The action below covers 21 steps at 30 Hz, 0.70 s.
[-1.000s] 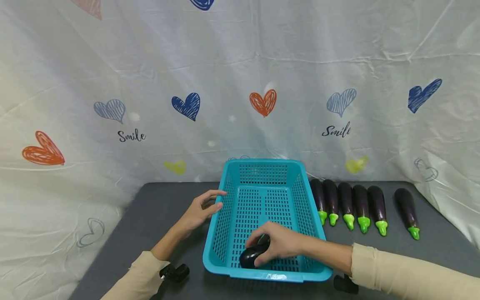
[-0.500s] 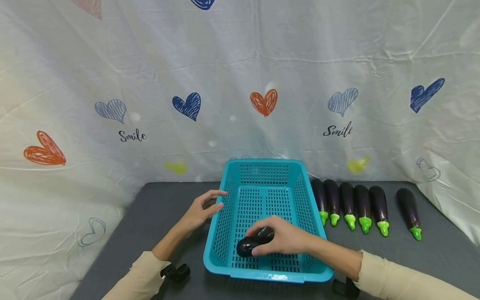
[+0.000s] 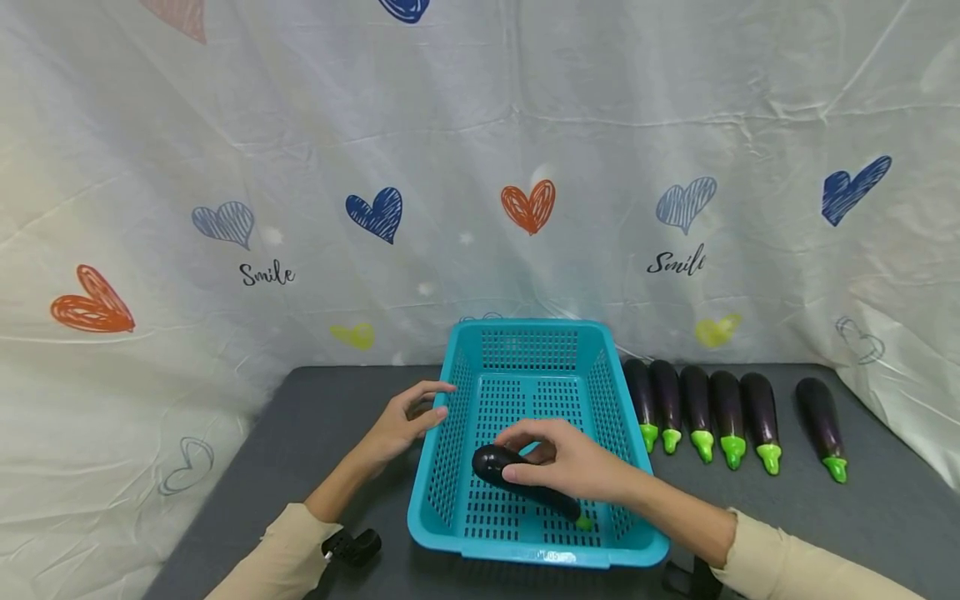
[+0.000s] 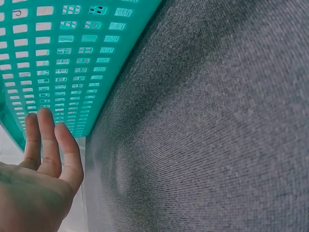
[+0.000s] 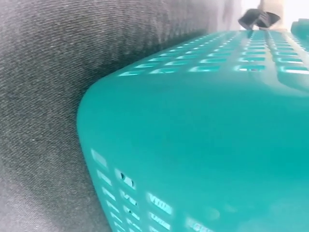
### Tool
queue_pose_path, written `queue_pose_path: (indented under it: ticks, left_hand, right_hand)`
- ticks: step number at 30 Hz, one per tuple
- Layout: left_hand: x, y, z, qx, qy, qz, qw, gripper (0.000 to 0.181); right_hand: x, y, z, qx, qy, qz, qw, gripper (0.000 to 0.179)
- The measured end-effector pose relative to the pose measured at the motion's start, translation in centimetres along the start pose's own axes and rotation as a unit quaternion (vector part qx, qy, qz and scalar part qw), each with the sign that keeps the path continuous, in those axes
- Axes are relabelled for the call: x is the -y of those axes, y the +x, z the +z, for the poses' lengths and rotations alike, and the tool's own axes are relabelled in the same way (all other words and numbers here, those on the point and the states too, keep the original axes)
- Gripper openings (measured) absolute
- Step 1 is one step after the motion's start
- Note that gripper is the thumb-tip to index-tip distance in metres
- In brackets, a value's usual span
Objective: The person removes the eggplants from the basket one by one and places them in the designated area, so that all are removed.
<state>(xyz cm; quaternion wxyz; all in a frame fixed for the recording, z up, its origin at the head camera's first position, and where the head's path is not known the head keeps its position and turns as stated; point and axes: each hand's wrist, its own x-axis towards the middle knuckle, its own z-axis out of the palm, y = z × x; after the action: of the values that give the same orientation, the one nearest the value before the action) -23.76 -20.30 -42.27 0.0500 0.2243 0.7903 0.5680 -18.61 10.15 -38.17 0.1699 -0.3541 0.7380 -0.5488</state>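
Note:
A dark purple eggplant point(image 3: 551, 498) with a green stem end lies slanted inside the blue basket point(image 3: 525, 553). My right hand point(image 3: 577, 462) reaches over the basket's right side and holds the eggplant near its thick end, thumb on the near side and fingers on the far side. My left hand point(image 3: 397, 423) is at the basket's left rim, its fingertips at the edge. In the left wrist view the fingers point(image 4: 49, 145) of that hand stand fairly straight beside the perforated wall point(image 4: 53, 63). Only the basket's outside shows in the right wrist view, with the hand out of sight.
Several eggplants point(image 3: 726, 408) lie in a row right of the basket, stems toward me. One more eggplant point(image 3: 819, 425) lies apart farther right. A dark grey table point(image 3: 330, 450) carries everything, and a white curtain point(image 3: 450, 125) with printed hearts hangs behind it.
My right hand has moved slightly away from me with the eggplant, which has turned so its stem end now shows toward the near right. My left hand has stayed at the rim.

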Motion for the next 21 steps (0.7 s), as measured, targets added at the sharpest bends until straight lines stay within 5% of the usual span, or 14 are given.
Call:
queue_pose_path:
  ticks: [5, 13, 21]
  left_hand:
    - [0.1, 0.0, 0.0, 0.001, -0.001, 0.005, 1.0, 0.038]
    - [0.1, 0.0, 0.1, 0.004, -0.006, 0.003, 1.0, 0.039]
    - [-0.1, 0.0, 0.0, 0.001, -0.003, 0.002, 1.0, 0.038]
  right_hand:
    - [0.4, 0.0, -0.1, -0.017, 0.011, 0.013, 0.9997, 0.035]
    - [1.4, -0.2, -0.7, -0.052, -0.058, 0.001, 0.997, 0.041]
    - [2.4, -0.7, -2.0, -0.079, -0.049, 0.015, 0.9956, 0.039]
